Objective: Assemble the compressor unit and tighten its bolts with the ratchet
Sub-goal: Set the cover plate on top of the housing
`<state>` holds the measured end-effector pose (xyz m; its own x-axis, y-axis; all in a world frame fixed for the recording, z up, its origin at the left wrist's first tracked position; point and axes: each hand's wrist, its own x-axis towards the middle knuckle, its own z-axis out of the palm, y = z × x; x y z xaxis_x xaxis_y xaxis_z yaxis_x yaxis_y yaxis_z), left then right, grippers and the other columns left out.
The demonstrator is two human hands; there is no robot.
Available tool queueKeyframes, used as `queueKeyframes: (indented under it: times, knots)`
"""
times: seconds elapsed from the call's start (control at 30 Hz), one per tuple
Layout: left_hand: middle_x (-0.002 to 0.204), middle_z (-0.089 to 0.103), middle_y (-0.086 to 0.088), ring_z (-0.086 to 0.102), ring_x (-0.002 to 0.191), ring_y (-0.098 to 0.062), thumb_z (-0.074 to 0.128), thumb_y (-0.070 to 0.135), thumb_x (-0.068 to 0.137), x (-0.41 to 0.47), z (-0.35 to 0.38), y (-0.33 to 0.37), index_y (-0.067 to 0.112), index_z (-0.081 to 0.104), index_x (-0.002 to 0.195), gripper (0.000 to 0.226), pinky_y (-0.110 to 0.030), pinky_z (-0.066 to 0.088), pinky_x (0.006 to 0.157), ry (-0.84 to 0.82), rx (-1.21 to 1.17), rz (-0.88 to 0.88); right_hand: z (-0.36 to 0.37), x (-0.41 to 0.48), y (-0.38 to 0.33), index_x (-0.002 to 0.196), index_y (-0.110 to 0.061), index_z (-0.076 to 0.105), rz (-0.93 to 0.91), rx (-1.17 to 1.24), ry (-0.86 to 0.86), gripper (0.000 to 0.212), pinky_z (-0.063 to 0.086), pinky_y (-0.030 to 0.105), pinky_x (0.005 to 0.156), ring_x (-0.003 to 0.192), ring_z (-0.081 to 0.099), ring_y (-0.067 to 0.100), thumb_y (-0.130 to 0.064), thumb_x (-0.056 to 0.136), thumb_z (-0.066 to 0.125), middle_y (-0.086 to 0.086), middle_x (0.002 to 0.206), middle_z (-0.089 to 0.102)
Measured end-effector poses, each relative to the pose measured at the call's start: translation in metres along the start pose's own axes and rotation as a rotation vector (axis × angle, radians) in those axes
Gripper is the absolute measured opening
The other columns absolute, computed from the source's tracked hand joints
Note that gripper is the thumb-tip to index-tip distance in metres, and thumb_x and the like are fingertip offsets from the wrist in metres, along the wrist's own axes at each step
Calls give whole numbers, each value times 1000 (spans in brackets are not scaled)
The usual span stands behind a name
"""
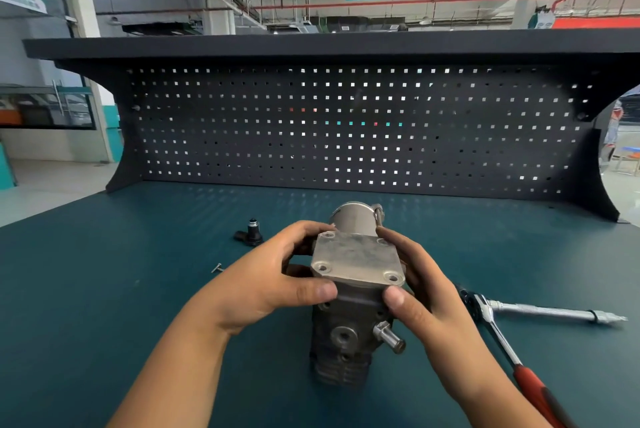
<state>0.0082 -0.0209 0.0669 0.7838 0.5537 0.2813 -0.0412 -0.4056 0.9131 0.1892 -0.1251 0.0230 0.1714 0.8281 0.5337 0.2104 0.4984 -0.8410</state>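
A grey metal cover plate [356, 259] with a bolt hole at each corner sits on top of the dark compressor body [346, 334], which stands on the teal bench. My left hand [266, 275] grips the plate's left side, thumb at its near corner. My right hand [420, 285] grips the right side the same way. A silver cylinder [355, 219] lies behind the plate. The ratchet [509, 348], with a red handle, lies on the bench to the right, beside a chrome extension bar [554, 311]. A loose bolt [217, 268] lies on the left.
A small black fitting [250, 233] rests on the bench [104, 271] at back left. A dark pegboard wall [346, 129] closes off the rear of the bench under a shelf.
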Motion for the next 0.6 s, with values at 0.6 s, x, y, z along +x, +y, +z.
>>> queueKeyframes:
  times: [0.6]
  knots:
    - [117, 63, 5, 61, 109, -13, 80, 41, 50, -8, 21, -13, 26, 54, 122, 78, -33, 49, 92, 210, -76, 18, 3, 1, -1, 128, -22, 49, -44, 61, 26, 59, 46, 8, 81, 107, 59, -1, -38, 72, 58, -19, 122, 61]
